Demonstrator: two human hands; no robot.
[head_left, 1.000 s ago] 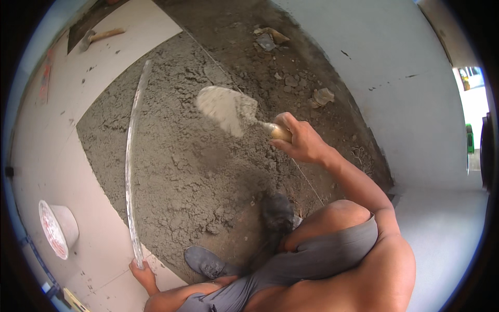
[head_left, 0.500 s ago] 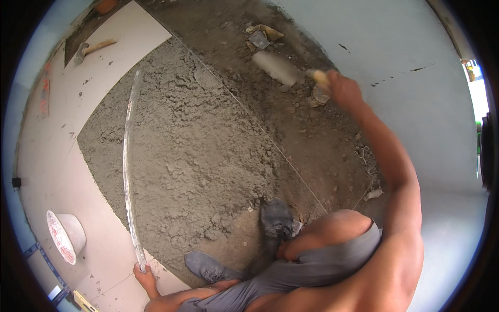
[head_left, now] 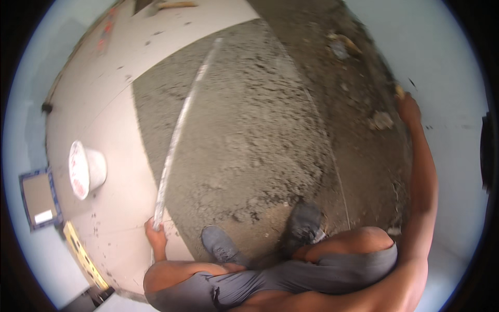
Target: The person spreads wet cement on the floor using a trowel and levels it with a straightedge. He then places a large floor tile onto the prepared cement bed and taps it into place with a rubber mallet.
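My left hand (head_left: 156, 240) is closed round the near end of a long, pale metal straightedge (head_left: 180, 122). The bar lies across a bed of rough grey mortar (head_left: 249, 119), with its far end near the top of the mortar. Out to the right, close to the blue wall, my right hand (head_left: 409, 110) grips a trowel; only the yellowish end of the trowel's handle (head_left: 399, 91) shows, and its blade cannot be made out now. Large pale floor tiles (head_left: 112, 135) border the mortar on its left and far sides.
A taut string (head_left: 332, 151) runs between mortar and bare dirt (head_left: 358, 156). Rubble (head_left: 382, 120) lies by the wall (head_left: 457, 156). On the left are a white bowl-shaped bucket (head_left: 97, 169), a yellow spirit level (head_left: 86, 255) and a blue-edged panel (head_left: 40, 200). A hammer (head_left: 176, 4) rests far off.
The view has swung left, so the floor appears shifted rightward. My right hand has moved from over the dirt to beside the wall with the trowel. My left hand still holds the straightedge.
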